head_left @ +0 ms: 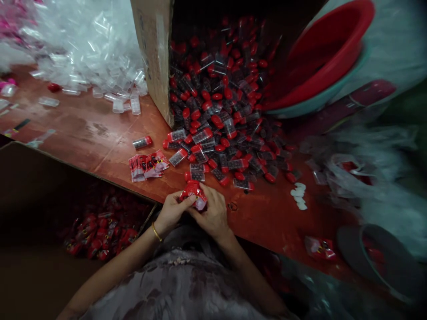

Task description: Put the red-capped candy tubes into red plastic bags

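Close to my body at the table's front edge, both hands meet around a small shiny red piece with a pinkish printed part. My left hand grips it from the left, thumb across its front. My right hand closes on its right side, with some fingers hidden behind it. Just beyond lies a heap of clear tubes with red caps, dark bits inside them. To the left rest a fanned stack of red printed cards and a lone red-capped tube.
A cardboard box lies open toward me, tubes spilling out. Clear plastic pieces are piled at left. A red basin leans at right, near white tabs and a grey visor. Red packets fill a container below.
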